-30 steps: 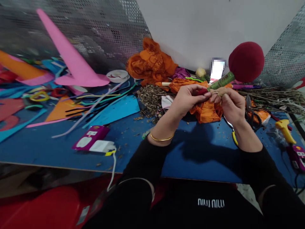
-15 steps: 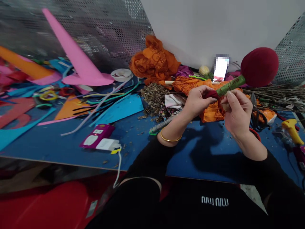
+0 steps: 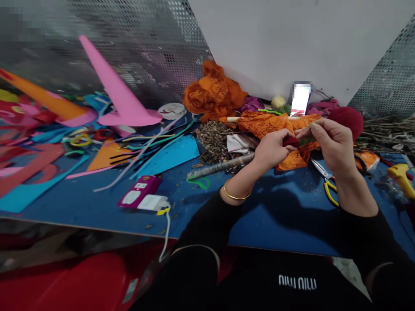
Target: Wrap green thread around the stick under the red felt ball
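Both my hands are raised over the table around a green stick [image 3: 306, 140] with a large dark red ball [image 3: 350, 121] at its far end. My left hand [image 3: 271, 149] is closed on the near end, where dark red cloth shows between thumb and fingers. Pinched fingers of my right hand [image 3: 335, 140] are at the green part; whatever lies between their tips is too small to make out. This hand hides part of the ball. Scissors [image 3: 324, 170] with a yellow handle lie below it on the table, and orange cloth [image 3: 269, 123] is just behind both hands.
On the blue table [image 3: 207, 220] are a grey-wrapped stick [image 3: 220, 167], dried plant bits [image 3: 212, 136], a purple box [image 3: 139, 192] with a white cable, and a yellow glue gun [image 3: 400, 175]. Pink [image 3: 121, 97] and orange cones stand left. A lit phone [image 3: 300, 99] leans at the back.
The red ball has swung down and left, now partly behind my right hand, which has shifted slightly right. My left hand keeps its grip. The view has shifted slightly, and the scissors' yellow handle now shows.
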Action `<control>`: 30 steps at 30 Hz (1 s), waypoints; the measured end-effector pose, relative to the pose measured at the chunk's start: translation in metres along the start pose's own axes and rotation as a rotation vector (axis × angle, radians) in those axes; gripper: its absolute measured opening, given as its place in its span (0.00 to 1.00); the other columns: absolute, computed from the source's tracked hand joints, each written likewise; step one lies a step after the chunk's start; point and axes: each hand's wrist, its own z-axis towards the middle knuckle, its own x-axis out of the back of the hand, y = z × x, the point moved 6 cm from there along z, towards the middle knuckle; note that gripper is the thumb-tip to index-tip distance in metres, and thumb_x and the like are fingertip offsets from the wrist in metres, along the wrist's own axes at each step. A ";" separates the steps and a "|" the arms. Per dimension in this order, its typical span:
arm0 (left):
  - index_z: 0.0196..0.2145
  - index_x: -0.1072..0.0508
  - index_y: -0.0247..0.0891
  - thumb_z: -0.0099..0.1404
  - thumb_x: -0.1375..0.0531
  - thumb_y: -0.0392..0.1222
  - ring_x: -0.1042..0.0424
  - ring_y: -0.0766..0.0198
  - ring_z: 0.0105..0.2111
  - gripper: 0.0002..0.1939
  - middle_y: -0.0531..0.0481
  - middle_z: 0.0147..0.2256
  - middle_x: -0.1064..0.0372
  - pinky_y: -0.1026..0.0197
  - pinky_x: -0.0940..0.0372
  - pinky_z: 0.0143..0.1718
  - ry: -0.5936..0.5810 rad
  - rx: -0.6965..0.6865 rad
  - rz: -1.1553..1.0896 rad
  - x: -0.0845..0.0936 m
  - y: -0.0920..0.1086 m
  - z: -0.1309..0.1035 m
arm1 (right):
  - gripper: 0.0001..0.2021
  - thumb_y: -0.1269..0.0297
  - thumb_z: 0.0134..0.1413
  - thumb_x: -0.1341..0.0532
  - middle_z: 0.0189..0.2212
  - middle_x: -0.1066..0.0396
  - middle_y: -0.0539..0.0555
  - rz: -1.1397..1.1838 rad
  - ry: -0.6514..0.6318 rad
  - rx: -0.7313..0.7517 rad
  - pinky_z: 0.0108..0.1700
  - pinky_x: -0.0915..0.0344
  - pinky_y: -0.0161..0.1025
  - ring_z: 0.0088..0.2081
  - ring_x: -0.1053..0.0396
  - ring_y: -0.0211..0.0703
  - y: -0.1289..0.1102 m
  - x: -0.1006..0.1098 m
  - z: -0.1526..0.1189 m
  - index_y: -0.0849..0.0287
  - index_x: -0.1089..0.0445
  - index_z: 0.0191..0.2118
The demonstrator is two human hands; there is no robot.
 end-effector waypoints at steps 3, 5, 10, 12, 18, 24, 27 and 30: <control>0.37 0.24 0.38 0.56 0.35 0.39 0.27 0.60 0.35 0.09 0.50 0.35 0.23 0.59 0.35 0.38 -0.049 -0.018 0.030 -0.007 0.003 -0.003 | 0.12 0.59 0.61 0.40 0.27 0.26 0.51 -0.027 0.031 -0.017 0.40 0.30 0.41 0.33 0.27 0.41 0.009 0.003 0.004 0.56 0.26 0.28; 0.37 0.24 0.38 0.57 0.36 0.38 0.25 0.60 0.35 0.08 0.50 0.36 0.22 0.59 0.34 0.39 -0.061 -0.045 0.039 -0.009 0.007 -0.005 | 0.12 0.59 0.61 0.40 0.27 0.26 0.51 -0.039 0.060 -0.023 0.39 0.30 0.40 0.33 0.27 0.41 0.014 0.004 0.005 0.56 0.26 0.28; 0.37 0.24 0.39 0.58 0.38 0.36 0.25 0.59 0.35 0.07 0.49 0.36 0.21 0.59 0.34 0.39 -0.041 -0.064 0.101 -0.007 0.012 -0.008 | 0.11 0.61 0.60 0.40 0.27 0.26 0.50 -0.157 0.050 -0.009 0.39 0.31 0.39 0.33 0.29 0.40 0.010 0.006 0.006 0.56 0.25 0.29; 0.37 0.24 0.39 0.58 0.37 0.37 0.25 0.59 0.34 0.07 0.50 0.34 0.22 0.59 0.35 0.37 -0.032 -0.057 0.141 -0.005 0.012 -0.007 | 0.09 0.63 0.60 0.39 0.28 0.26 0.50 -0.216 0.025 0.025 0.39 0.32 0.40 0.33 0.30 0.40 0.004 0.008 0.006 0.56 0.24 0.29; 0.37 0.24 0.40 0.57 0.37 0.37 0.27 0.59 0.34 0.08 0.50 0.34 0.23 0.59 0.38 0.36 -0.048 -0.055 0.228 -0.006 0.012 -0.006 | 0.10 0.67 0.59 0.39 0.28 0.28 0.51 -0.230 -0.017 0.108 0.42 0.31 0.43 0.35 0.29 0.43 -0.001 0.013 0.005 0.54 0.25 0.27; 0.37 0.24 0.38 0.57 0.36 0.38 0.29 0.60 0.32 0.08 0.50 0.33 0.23 0.60 0.40 0.33 -0.054 -0.053 0.236 -0.005 0.011 -0.005 | 0.10 0.61 0.59 0.38 0.28 0.26 0.52 0.003 -0.063 -0.045 0.36 0.30 0.41 0.32 0.28 0.41 0.017 0.011 0.007 0.57 0.25 0.28; 0.38 0.23 0.38 0.58 0.36 0.39 0.27 0.58 0.33 0.10 0.48 0.34 0.23 0.60 0.38 0.34 -0.041 -0.065 0.226 -0.004 0.011 -0.005 | 0.10 0.58 0.58 0.37 0.28 0.27 0.51 0.070 -0.043 -0.102 0.36 0.29 0.39 0.33 0.28 0.40 0.025 0.008 0.009 0.57 0.27 0.28; 0.39 0.23 0.38 0.58 0.38 0.39 0.26 0.56 0.36 0.10 0.47 0.36 0.22 0.59 0.36 0.36 -0.044 -0.073 0.249 -0.004 0.012 -0.006 | 0.11 0.59 0.57 0.37 0.27 0.27 0.50 0.079 -0.010 -0.110 0.37 0.30 0.38 0.33 0.28 0.39 0.031 0.005 0.011 0.57 0.29 0.27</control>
